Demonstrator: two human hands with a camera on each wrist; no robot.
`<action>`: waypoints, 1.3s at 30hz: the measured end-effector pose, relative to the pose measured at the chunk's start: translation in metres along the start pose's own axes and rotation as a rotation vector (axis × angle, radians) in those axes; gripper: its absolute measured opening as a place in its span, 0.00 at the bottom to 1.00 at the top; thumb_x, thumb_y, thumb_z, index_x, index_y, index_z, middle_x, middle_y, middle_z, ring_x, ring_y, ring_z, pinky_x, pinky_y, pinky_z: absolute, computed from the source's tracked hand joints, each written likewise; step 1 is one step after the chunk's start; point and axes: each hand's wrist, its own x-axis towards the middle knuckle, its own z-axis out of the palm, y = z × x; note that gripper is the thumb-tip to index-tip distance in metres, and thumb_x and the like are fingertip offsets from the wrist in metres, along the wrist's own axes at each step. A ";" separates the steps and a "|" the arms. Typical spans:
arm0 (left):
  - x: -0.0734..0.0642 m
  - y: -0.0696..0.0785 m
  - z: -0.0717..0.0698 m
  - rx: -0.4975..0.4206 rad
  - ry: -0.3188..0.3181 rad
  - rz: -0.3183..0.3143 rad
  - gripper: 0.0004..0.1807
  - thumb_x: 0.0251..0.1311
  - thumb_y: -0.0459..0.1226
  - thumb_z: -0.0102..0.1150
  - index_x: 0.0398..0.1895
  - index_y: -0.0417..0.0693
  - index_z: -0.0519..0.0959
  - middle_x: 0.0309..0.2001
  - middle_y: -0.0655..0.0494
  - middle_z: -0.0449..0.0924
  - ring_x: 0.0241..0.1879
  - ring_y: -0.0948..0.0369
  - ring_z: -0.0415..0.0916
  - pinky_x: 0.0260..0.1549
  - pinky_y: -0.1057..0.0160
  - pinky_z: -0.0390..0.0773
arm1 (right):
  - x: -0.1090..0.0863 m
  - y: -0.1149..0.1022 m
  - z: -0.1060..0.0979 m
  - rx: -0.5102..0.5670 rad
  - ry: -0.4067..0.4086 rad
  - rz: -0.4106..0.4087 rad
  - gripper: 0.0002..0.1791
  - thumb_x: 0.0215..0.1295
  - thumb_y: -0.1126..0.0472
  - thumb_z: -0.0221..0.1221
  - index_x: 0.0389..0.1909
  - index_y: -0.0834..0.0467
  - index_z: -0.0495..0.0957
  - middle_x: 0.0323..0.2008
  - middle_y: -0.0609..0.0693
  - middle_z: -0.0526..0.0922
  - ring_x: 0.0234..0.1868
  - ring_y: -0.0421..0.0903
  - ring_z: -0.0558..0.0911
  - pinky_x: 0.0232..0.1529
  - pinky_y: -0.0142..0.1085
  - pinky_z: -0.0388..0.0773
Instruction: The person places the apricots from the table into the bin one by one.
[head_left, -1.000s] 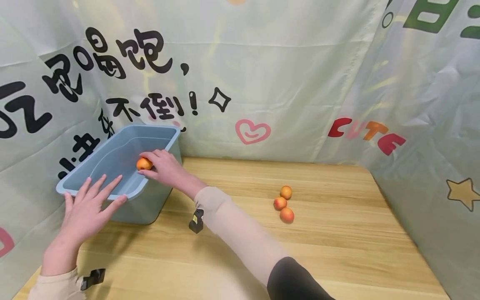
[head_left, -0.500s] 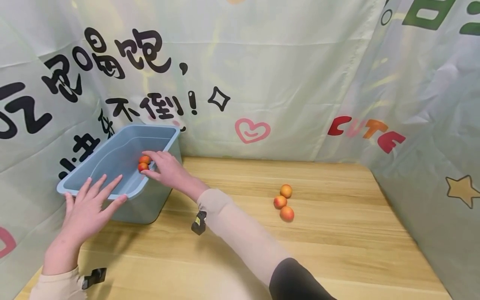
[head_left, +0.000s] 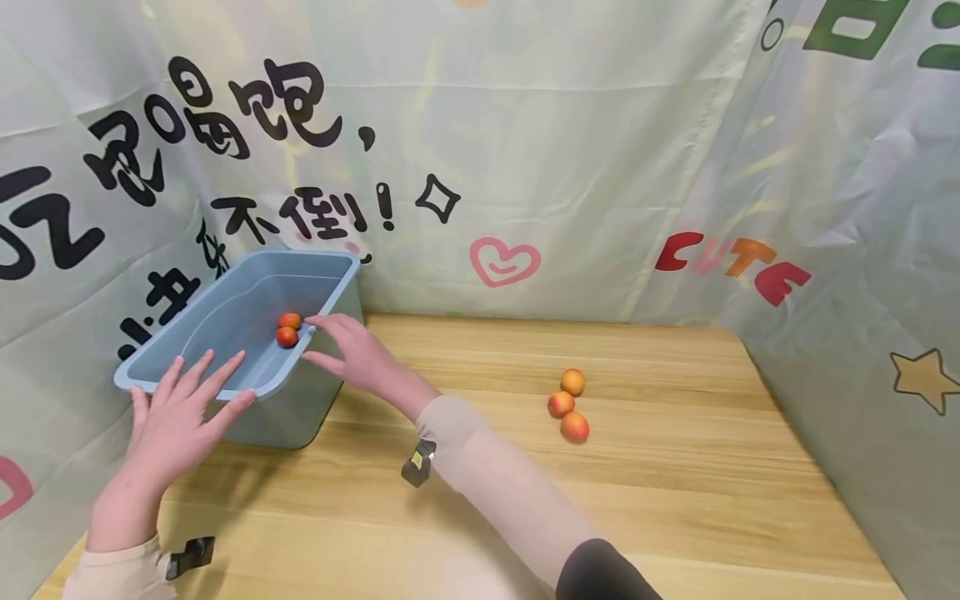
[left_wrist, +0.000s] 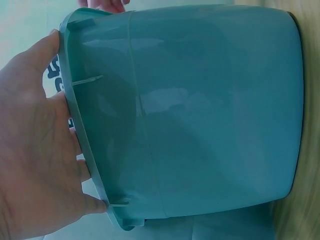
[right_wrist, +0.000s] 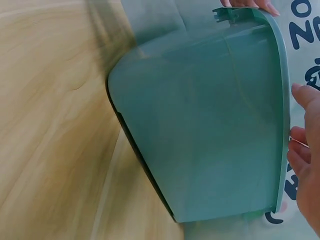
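Observation:
A blue plastic bin (head_left: 281, 417) stands at the left of the table. Two small orange-red fruits, which look like apricots, lie inside it: one apricot (head_left: 288, 320) touches a second apricot (head_left: 287, 337). My left hand (head_left: 172, 421) rests on the near rim with its fingers straight and spread; the left wrist view shows this hand (left_wrist: 32, 145) against the bin's lip. Over the right-hand rim, my right hand (head_left: 363, 354) is empty, thumb and fingers apart. In the right wrist view its fingertips (right_wrist: 297, 159) are close beside the rim; whether they touch it I cannot tell.
Three more apricots sit in a short row on the wooden table (head_left: 675, 467), right of centre: the far one (head_left: 572, 382), the middle one (head_left: 561, 405) and the near one (head_left: 575, 427). A printed cloth (head_left: 585, 167) walls the table's back and both sides.
The right hand has let go of an apricot, which now lies in the bin, and has drawn back rightward to the rim. The left hand has stayed put.

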 end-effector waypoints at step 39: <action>-0.001 0.001 -0.001 -0.007 -0.009 -0.002 0.35 0.70 0.58 0.44 0.77 0.68 0.49 0.78 0.39 0.43 0.76 0.37 0.24 0.57 0.22 0.15 | -0.120 0.068 -0.064 -0.113 0.098 0.136 0.27 0.64 0.48 0.63 0.61 0.55 0.75 0.59 0.53 0.77 0.62 0.49 0.75 0.66 0.42 0.72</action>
